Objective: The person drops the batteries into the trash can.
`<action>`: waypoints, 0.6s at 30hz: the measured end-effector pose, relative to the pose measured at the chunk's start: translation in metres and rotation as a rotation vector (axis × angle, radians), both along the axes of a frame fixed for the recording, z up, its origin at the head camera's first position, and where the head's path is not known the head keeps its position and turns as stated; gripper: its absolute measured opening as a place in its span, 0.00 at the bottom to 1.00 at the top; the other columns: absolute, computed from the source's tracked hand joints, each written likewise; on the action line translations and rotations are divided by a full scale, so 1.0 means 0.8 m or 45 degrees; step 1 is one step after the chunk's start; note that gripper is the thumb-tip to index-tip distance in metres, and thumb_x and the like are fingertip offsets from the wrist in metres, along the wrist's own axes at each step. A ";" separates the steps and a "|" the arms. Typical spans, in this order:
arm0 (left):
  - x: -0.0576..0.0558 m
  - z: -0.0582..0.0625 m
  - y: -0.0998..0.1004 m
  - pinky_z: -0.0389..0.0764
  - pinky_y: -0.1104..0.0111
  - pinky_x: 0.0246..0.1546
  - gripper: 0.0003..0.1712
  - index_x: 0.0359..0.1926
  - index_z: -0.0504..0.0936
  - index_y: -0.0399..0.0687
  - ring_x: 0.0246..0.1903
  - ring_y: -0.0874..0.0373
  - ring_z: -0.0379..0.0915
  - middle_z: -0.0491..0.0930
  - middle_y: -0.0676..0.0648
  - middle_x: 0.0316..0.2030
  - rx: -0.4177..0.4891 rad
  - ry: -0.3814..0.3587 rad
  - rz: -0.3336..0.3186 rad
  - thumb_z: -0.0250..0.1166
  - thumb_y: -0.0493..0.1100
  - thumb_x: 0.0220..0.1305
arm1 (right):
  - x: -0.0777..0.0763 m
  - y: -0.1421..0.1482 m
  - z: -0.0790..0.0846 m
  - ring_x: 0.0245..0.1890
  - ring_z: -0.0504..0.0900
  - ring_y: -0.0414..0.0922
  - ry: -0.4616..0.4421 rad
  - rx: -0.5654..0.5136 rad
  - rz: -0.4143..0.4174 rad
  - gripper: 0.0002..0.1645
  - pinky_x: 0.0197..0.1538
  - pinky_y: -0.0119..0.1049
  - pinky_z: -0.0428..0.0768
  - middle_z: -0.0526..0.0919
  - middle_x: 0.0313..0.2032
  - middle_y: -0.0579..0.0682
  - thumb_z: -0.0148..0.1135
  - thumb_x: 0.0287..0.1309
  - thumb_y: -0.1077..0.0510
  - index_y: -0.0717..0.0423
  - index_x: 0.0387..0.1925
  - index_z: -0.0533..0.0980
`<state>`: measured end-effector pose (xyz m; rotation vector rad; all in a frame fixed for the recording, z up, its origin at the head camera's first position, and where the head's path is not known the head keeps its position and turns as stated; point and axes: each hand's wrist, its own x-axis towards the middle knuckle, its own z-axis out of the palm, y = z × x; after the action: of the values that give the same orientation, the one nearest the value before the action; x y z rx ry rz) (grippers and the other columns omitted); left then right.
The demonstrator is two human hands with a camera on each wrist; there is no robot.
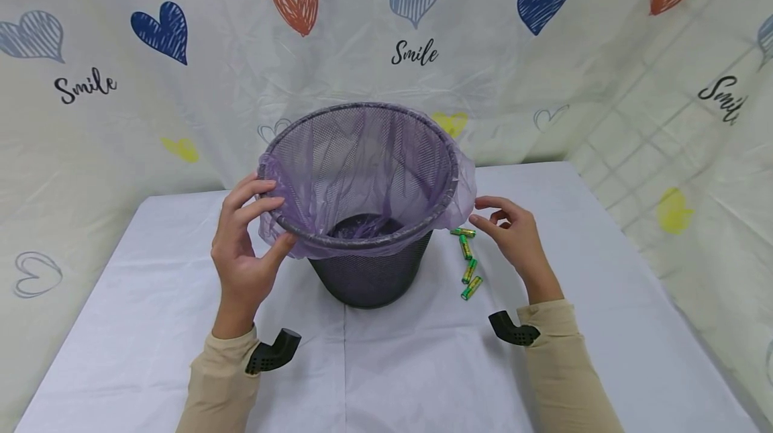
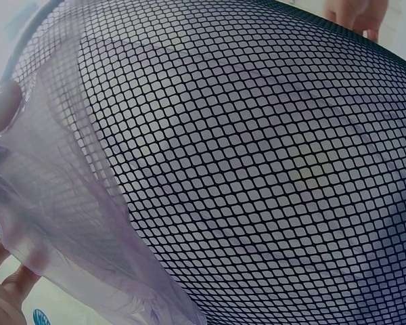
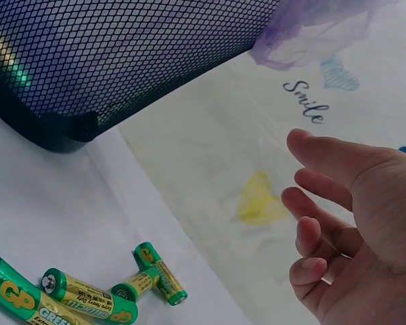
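Mesh bin [image 1: 365, 278] looks light and stiff, likely best held by its rim [image 1: 361, 243], where left hand [image 1: 238, 255] grips; thin liner [image 1: 464, 184] probably slippery, right hand [image 1: 519, 238] empty, fingers loosely curved, right of bin.

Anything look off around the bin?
Slightly: four GP batteries lie loose in a crooked line beside the mesh bin, and the purple liner overhangs unevenly, bulging near the right hand. No spill or tear that I can see.

The word "Smile" is showing on the white sheet [image 1: 356, 67]. Green batteries [image 3: 88, 296] are saying "GP", "GREEN" and "Extra Heavy Duty".
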<state>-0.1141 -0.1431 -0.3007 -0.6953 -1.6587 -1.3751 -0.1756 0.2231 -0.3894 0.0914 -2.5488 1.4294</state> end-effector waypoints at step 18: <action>0.001 0.000 0.000 0.65 0.57 0.64 0.29 0.38 0.75 0.23 0.58 0.38 0.62 0.74 0.32 0.47 -0.010 -0.020 0.018 0.67 0.50 0.53 | -0.007 0.007 -0.026 0.32 0.69 0.40 -0.027 0.046 -0.030 0.23 0.30 0.26 0.67 0.80 0.45 0.51 0.64 0.51 0.46 0.48 0.49 0.76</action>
<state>-0.1133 -0.1427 -0.3006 -0.6772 -1.6789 -1.3679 -0.1811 0.2283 -0.4102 0.0523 -2.5849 1.3831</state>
